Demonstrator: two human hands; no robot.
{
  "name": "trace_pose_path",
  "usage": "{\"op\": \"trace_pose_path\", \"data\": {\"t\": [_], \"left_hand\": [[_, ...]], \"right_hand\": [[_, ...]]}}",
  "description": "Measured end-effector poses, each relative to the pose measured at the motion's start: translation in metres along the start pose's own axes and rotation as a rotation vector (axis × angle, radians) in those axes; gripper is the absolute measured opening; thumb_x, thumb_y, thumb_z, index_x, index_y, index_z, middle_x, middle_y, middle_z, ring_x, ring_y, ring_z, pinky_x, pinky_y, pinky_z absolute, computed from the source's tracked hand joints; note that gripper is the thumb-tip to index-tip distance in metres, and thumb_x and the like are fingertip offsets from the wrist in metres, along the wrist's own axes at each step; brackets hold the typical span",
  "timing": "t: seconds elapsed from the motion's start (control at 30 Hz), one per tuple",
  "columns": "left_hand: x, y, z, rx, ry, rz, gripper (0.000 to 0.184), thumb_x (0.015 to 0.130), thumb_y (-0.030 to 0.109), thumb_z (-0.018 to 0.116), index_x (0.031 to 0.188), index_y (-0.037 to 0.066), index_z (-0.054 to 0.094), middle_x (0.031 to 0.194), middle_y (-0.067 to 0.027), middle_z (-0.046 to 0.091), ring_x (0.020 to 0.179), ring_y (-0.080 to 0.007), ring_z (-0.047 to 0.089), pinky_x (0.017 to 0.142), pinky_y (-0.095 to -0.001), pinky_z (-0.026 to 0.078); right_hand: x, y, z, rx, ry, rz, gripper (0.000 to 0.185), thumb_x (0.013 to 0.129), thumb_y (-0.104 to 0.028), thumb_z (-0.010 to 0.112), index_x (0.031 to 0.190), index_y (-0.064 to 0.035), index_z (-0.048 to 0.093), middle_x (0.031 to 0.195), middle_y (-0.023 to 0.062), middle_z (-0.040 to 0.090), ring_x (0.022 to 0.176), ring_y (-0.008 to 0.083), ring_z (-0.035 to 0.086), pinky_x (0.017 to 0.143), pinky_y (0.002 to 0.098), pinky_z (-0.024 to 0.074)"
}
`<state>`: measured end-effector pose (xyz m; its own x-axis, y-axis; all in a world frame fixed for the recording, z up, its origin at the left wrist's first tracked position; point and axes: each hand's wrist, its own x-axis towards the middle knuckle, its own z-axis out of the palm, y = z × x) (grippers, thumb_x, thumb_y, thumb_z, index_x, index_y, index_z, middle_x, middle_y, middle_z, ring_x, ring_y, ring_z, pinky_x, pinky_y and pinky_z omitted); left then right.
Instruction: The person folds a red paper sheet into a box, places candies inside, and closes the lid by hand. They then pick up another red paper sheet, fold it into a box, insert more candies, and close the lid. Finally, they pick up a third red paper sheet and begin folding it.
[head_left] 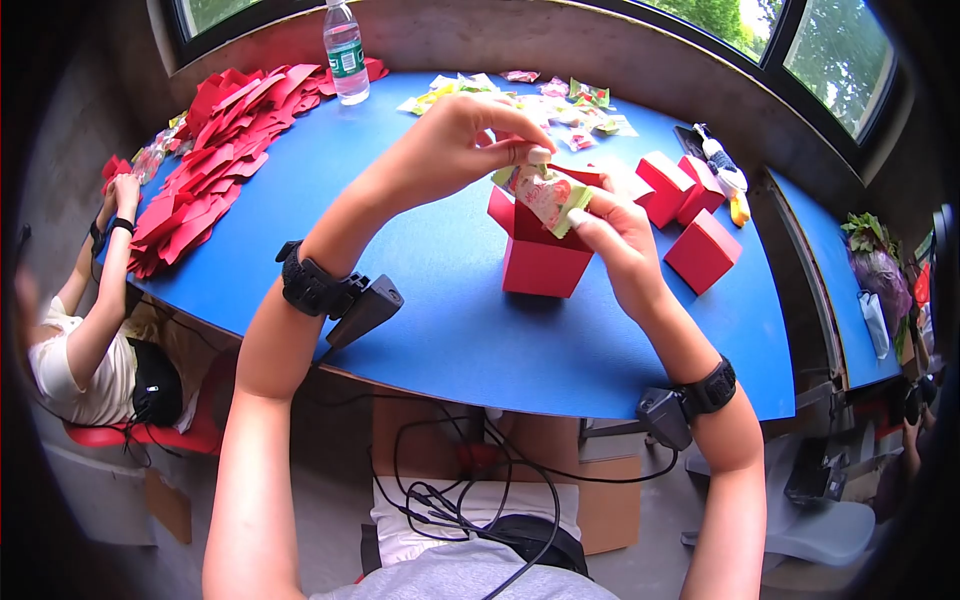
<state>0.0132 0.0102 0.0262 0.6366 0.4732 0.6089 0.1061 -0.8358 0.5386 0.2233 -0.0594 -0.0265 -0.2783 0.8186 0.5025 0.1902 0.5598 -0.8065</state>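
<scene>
- Standing below windows [835,60], one blue worktop [430,345] is carrying one clear bottle [347,68], at least three closed boxes [703,252].
- Left hand [472,142], right hand [622,240] are pinching one packet [541,195] over one open box [546,265].

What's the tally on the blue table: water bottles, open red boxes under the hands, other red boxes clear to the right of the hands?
Water bottles: 1
Open red boxes: 1
Other red boxes: 3
Total: 5
The loose wrapped sweets overlap too much to count.
</scene>
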Motion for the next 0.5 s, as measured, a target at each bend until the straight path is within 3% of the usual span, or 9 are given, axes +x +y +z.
{"op": "trace_pose_path", "data": {"t": [0.03, 0.17, 0.33, 0.5], "left_hand": [[0.000, 0.002, 0.001, 0.002, 0.016, -0.056, 0.014, 0.087, 0.010, 0.063, 0.097, 0.003, 0.069, 0.088, -0.0022, 0.066, 0.079, -0.0062, 0.058, 0.069, -0.0222, 0.048], [0.000, -0.001, 0.007, -0.089, 0.078, -0.195, 0.015, 0.089, 0.011, 0.061, 0.099, -0.001, 0.066, 0.091, -0.0026, 0.065, 0.083, -0.0064, 0.059, 0.073, -0.0228, 0.050], [0.001, -0.012, 0.015, -0.191, 0.132, -0.206, 0.018, 0.090, 0.013, 0.061, 0.099, -0.002, 0.065, 0.088, -0.0025, 0.065, 0.082, -0.0054, 0.059, 0.072, -0.0218, 0.051], [0.002, -0.014, 0.013, -0.129, 0.190, -0.226, 0.021, 0.089, 0.017, 0.063, 0.098, -0.002, 0.066, 0.088, -0.0027, 0.065, 0.078, -0.0048, 0.059, 0.069, -0.0207, 0.050]], "right_hand": [[0.000, 0.003, 0.000, -0.084, 0.006, -0.047, 0.024, 0.081, -0.016, 0.056, 0.098, -0.0025, 0.066, 0.104, 0.0158, 0.059, 0.117, 0.0282, 0.039, 0.109, 0.0464, 0.0171], [0.001, -0.002, 0.000, -0.005, -0.039, 0.028, 0.022, 0.081, -0.015, 0.057, 0.096, -0.0021, 0.067, 0.100, 0.0138, 0.061, 0.118, 0.0270, 0.036, 0.109, 0.0452, 0.0169], [0.002, 0.000, 0.002, 0.140, 0.000, 0.051, 0.020, 0.082, -0.015, 0.058, 0.092, -0.0017, 0.069, 0.090, 0.0103, 0.064, 0.115, 0.0260, 0.034, 0.105, 0.0432, 0.0221], [0.002, 0.002, 0.000, 0.142, -0.018, 0.115, 0.021, 0.083, -0.016, 0.057, 0.093, -0.0012, 0.069, 0.094, 0.0102, 0.063, 0.114, 0.0218, 0.034, 0.101, 0.0408, 0.0276]]}}
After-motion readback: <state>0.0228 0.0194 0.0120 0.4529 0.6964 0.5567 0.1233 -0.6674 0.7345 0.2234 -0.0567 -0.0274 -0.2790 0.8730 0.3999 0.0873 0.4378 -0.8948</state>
